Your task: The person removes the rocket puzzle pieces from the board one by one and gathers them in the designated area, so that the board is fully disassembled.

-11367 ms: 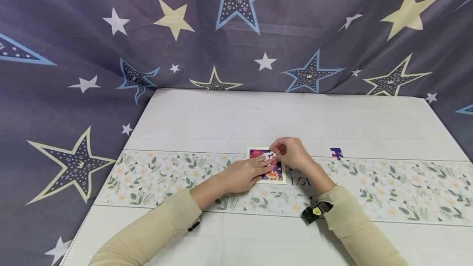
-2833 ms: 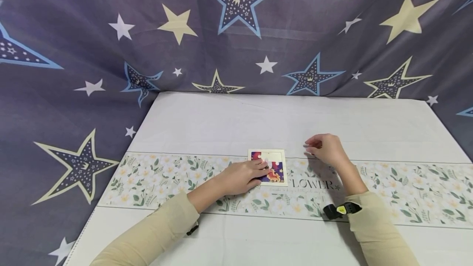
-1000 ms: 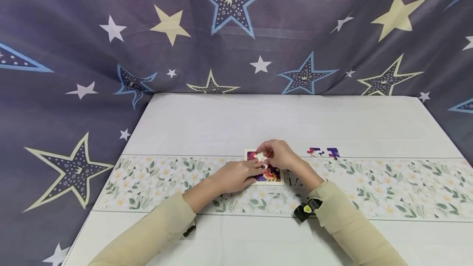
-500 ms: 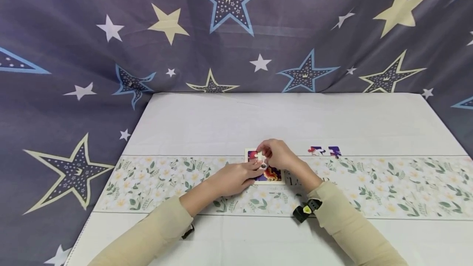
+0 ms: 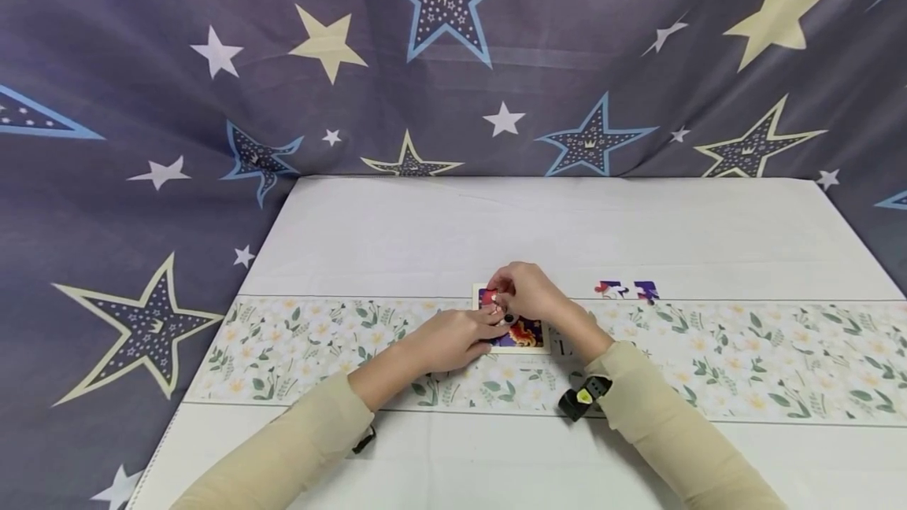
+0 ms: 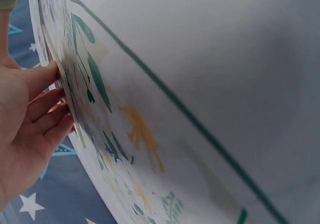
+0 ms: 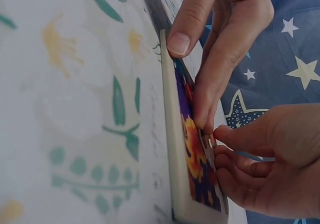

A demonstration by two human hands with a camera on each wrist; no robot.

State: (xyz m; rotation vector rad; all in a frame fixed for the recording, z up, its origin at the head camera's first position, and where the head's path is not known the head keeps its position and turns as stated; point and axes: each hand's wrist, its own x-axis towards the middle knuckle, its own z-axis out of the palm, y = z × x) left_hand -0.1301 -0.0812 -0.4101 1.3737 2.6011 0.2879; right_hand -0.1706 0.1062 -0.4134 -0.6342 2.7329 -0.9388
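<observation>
A small jigsaw puzzle [image 5: 520, 349] in a cream frame lies flat on the table, its picture purple, red and orange. My left hand [image 5: 448, 341] rests on it from the left, fingers laid straight across the picture. Over the upper part of the picture my right hand [image 5: 533, 292] pinches a jigsaw piece between thumb and fingers; most of the piece is covered by the fingertips. In the right wrist view the fingertips of the right hand [image 7: 280, 159] are right at the picture, touching close to the left hand's fingers [image 7: 212, 93].
Two loose jigsaw pieces, one red and white [image 5: 610, 290] and one purple [image 5: 646, 290], lie right of the puzzle. A floral printed band [image 5: 758, 360] crosses the white table [image 5: 397, 227]. A dark star-patterned cloth [image 5: 553, 38] hangs behind and at the left.
Since 2.8 s ago my right hand has come left from beside the loose pieces to the puzzle. Over the last second it shifts slightly over the picture's upper part; the left hand stays in place.
</observation>
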